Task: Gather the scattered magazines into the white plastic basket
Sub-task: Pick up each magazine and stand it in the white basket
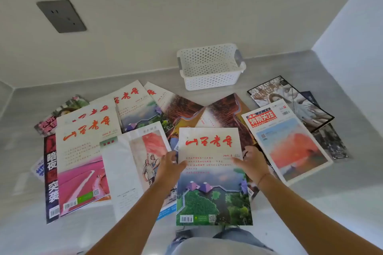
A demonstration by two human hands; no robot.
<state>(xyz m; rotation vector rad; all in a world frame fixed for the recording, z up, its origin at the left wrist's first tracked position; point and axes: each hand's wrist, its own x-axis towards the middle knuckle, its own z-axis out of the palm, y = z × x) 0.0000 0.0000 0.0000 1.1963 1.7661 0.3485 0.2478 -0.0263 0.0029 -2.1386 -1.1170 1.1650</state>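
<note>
A: Where are the person's hands?

B: Both grip one magazine [213,176], with red script on a pale cover above a green landscape. The left hand [169,166] pinches its left edge, thumb on the cover; the right hand [251,162] clasps its right edge the same way.

A: And the basket?

B: The white plastic basket [210,66], perforated, stands on the grey floor [310,196] beyond the pile, against the wall [165,16]. Nothing shows inside it.

A: The other magazines?

B: Scattered, overlapping. A pink-field cover [83,163] lies left, an open art spread [134,163] beside the held one, a red-headed issue [288,141] right, a dark-framed one [290,101] beyond it.
</note>
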